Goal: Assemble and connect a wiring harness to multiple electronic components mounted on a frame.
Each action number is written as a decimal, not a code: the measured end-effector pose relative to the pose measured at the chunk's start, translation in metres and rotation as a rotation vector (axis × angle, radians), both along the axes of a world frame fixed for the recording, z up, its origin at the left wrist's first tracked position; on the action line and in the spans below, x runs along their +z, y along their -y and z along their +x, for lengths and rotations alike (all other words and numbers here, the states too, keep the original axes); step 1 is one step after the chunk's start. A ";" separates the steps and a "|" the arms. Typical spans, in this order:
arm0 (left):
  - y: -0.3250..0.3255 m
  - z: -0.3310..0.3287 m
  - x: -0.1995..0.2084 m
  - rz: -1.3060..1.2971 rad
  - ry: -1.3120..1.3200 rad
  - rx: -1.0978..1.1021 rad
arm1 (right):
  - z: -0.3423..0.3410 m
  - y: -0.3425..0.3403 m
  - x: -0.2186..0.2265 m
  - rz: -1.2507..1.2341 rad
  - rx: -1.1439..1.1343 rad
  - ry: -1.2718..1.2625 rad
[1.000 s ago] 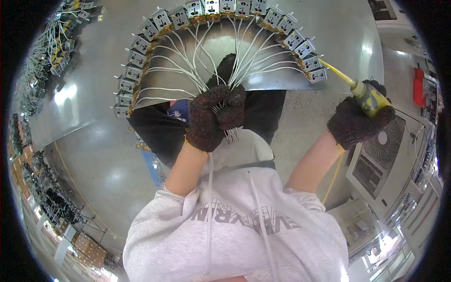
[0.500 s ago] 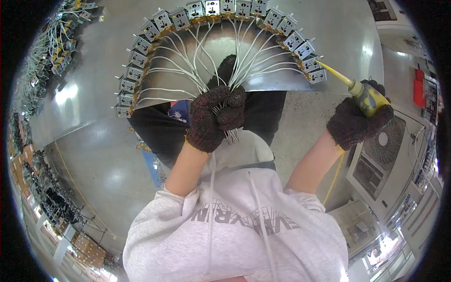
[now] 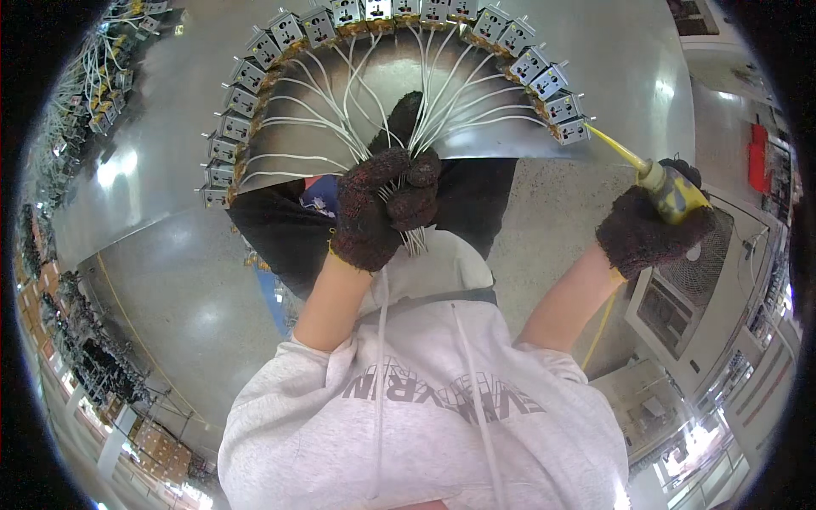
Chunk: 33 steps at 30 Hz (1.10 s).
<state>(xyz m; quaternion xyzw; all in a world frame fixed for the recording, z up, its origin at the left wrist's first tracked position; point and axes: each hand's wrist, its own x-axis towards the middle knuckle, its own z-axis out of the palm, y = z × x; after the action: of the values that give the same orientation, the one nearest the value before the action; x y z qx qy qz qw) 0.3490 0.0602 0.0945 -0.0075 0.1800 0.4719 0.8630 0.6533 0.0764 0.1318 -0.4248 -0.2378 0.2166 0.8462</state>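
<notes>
Left hand (image 3: pixel 384 206), in a dark knit glove, fingers wrapped fully around a bundle of white wires (image 3: pixel 414 240); the wires fan out from the fist to an arc of small grey modules (image 3: pixel 381 11) set along the curved edge of a metal desk (image 3: pixel 144 195). Right hand (image 3: pixel 650 228), same kind of glove, fingers closed around the handle of a yellow screwdriver (image 3: pixel 661 183); its tip sits at or just beside the end module on the right of the arc (image 3: pixel 573 131), contact too small to confirm. Risks, as judged: the tip could slip off the small screw head and gouge the module or nick the nearest wire, since the tool comes in at a slant with the arm stretched out. A hard pull from the fist could strain the wires at their terminals or drag a module off the desk edge. The thick gloves dull the feel, so a loose wire could slide out of the bundle unnoticed. Count: two hands, both gloved; one screwdriver; one wire bundle, strands too many and too fine to count; about seventeen modules visible along the arc, the top ones partly cut by the frame edge. More wired parts lie far left on the desk (image 3: pixel 93 102), blurred.
</notes>
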 end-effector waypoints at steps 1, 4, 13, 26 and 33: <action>0.000 0.000 0.000 0.018 -0.006 0.000 | 0.000 -0.001 -0.001 -0.001 0.000 -0.001; -0.002 0.000 0.002 0.018 -0.002 -0.010 | -0.005 -0.003 -0.001 -0.020 -0.053 0.102; -0.001 0.000 -0.002 0.032 0.044 -0.020 | -0.005 -0.002 -0.002 -0.045 -0.056 0.065; -0.001 -0.003 -0.007 0.051 0.072 -0.034 | -0.034 0.005 -0.014 0.054 0.482 -0.657; 0.004 -0.009 -0.030 0.103 0.219 -0.114 | -0.074 0.006 -0.019 0.082 0.597 -0.601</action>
<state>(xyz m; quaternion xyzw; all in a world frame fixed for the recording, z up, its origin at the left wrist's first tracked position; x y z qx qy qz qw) 0.3397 0.0565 0.0647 -0.0045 0.0602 0.4270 0.9022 0.5794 0.0699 0.1131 -0.2211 -0.1014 0.5568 0.7943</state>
